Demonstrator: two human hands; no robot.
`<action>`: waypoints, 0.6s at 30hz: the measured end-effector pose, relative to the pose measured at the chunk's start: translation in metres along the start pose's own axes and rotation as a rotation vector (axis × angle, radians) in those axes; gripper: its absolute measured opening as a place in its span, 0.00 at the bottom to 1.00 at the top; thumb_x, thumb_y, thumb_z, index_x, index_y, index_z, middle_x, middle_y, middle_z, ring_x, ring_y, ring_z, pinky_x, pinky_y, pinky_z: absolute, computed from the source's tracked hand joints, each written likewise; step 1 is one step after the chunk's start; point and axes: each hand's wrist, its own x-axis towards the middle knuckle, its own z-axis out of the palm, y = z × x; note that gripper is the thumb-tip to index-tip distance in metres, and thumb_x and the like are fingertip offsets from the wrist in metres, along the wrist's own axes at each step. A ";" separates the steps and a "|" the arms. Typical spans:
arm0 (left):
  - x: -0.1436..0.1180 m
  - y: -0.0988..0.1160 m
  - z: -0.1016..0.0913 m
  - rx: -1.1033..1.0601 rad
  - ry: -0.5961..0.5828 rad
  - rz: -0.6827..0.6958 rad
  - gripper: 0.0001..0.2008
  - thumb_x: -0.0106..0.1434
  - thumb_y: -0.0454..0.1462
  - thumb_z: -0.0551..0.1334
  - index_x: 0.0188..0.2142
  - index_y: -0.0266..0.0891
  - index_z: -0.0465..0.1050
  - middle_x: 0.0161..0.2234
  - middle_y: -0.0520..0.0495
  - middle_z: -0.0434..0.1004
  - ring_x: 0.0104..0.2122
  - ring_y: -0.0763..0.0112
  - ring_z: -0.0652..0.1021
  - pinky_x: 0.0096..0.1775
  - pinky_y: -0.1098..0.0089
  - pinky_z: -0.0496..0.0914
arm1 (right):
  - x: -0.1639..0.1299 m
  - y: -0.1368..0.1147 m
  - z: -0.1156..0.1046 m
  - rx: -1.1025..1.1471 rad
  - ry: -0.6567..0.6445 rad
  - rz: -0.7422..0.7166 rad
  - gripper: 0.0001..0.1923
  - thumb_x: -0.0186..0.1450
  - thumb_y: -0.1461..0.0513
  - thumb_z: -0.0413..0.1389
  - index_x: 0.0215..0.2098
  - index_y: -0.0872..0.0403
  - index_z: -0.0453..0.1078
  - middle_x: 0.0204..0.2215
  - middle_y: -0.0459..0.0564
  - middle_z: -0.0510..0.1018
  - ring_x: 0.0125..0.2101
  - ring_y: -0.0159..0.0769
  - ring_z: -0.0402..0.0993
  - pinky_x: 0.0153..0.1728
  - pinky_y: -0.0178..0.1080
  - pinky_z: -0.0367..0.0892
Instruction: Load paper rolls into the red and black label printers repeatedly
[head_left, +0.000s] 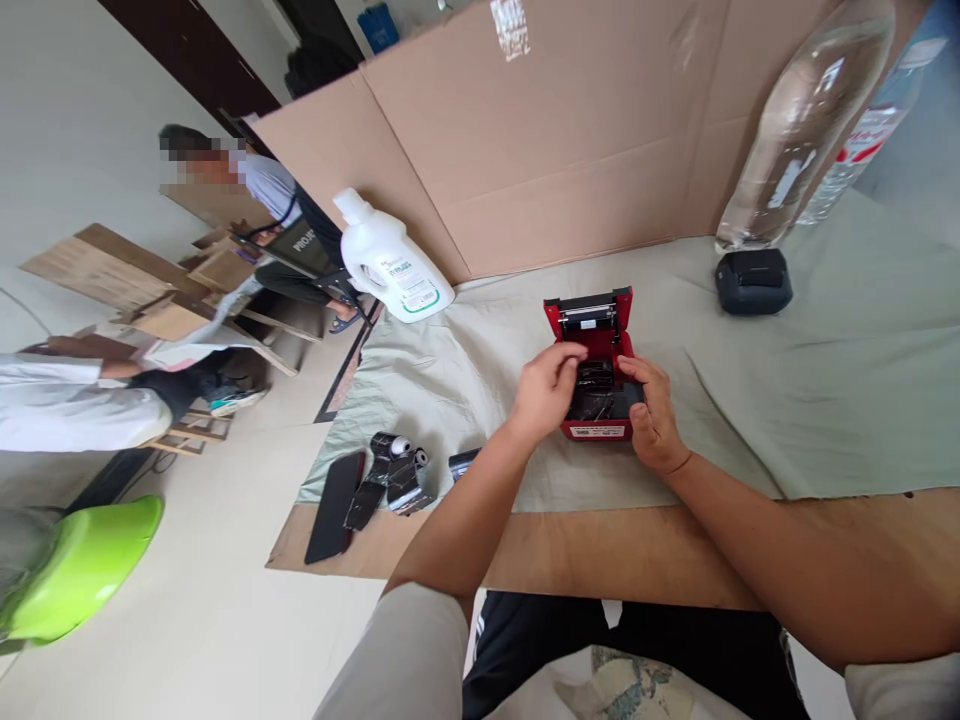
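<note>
We see a small red plastic printer (598, 372) with its lid tipped open, sitting on a pale green cloth (787, 400) near the cloth's near edge. The left hand (546, 390) rests fingers on its left rim; the right hand (654, 415) cups its right side, both loosely curled, neither clamping it. Bare cloth lies open to the right. To the left, near the cloth's corner, black paper rolls (397, 470) and a black flat phone (335, 505); farther off, a white plastic jug (391, 260).
</note>
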 end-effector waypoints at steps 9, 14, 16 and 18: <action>0.068 0.022 0.027 0.849 -0.743 -0.078 0.12 0.60 0.32 0.60 0.43 0.33 0.78 0.51 0.33 0.76 0.54 0.48 0.73 0.57 0.50 0.61 | 0.000 0.003 0.001 -0.034 0.011 -0.027 0.24 0.73 0.48 0.41 0.57 0.51 0.65 0.54 0.59 0.73 0.56 0.52 0.67 0.58 0.61 0.61; 0.055 0.013 0.019 0.531 -0.574 -0.068 0.17 0.57 0.30 0.62 0.47 0.39 0.72 0.44 0.43 0.79 0.48 0.57 0.76 0.57 0.54 0.62 | 0.000 0.003 0.000 -0.080 0.008 -0.044 0.25 0.72 0.47 0.40 0.56 0.50 0.66 0.53 0.57 0.74 0.55 0.51 0.68 0.56 0.60 0.63; 0.044 0.005 0.003 0.228 -0.475 -0.037 0.18 0.56 0.30 0.63 0.47 0.39 0.70 0.45 0.45 0.78 0.46 0.62 0.76 0.54 0.59 0.65 | 0.001 0.004 -0.001 -0.090 0.001 -0.043 0.25 0.72 0.47 0.40 0.56 0.50 0.65 0.53 0.57 0.74 0.55 0.51 0.68 0.56 0.60 0.63; 0.030 -0.006 -0.027 -0.083 -0.417 -0.025 0.18 0.55 0.34 0.66 0.45 0.38 0.70 0.46 0.45 0.77 0.45 0.64 0.76 0.51 0.63 0.68 | 0.001 0.004 -0.002 -0.098 -0.011 -0.038 0.25 0.72 0.47 0.40 0.56 0.50 0.65 0.53 0.57 0.74 0.55 0.51 0.68 0.57 0.60 0.63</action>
